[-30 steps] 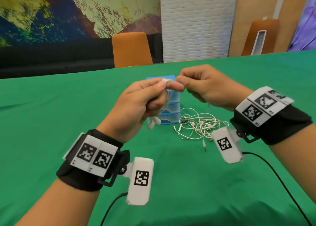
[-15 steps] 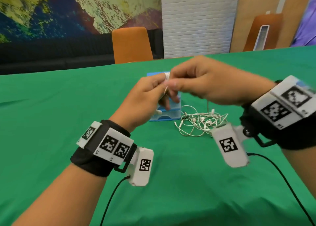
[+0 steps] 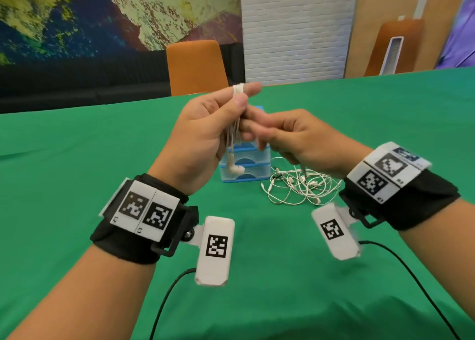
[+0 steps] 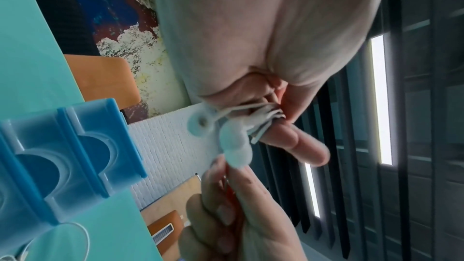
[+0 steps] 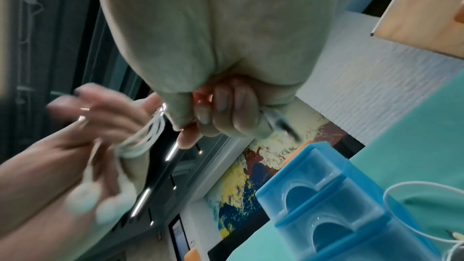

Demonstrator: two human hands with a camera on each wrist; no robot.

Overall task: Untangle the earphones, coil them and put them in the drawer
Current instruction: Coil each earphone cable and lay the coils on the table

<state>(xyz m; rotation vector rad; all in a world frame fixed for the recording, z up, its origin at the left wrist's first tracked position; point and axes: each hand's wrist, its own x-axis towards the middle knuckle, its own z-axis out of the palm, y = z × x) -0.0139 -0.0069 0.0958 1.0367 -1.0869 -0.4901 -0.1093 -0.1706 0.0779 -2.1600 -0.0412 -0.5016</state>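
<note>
Two hands: both raised above the green table [image 3: 77, 159], fingers meeting in front of the drawer unit.
Left hand [image 3: 203, 134]: holds a white earphone cable wound in loops round its index finger [image 3: 246, 89], thumb pressing the strands against it.
Coiled earphones [image 3: 237, 92]: on that finger; two earbuds [image 3: 235, 169] dangle below the palm (clearest in the left wrist view [image 4: 232, 142]).
Right hand [image 3: 295, 139]: fingers curled, pinching the cable's free end right beside the left fingers; a dark-tipped plug [image 5: 283, 124] sticks out past its little finger.
Drawer unit [image 3: 254, 164]: small blue plastic stack, standing on the table behind the hands; all visible drawers pushed in.
Other earphones [image 3: 300, 188]: a loose white tangle lying on the cloth just beside the unit, on its right, under the right wrist.
Background: an orange chair [image 3: 196, 67] at the table's far edge.
</note>
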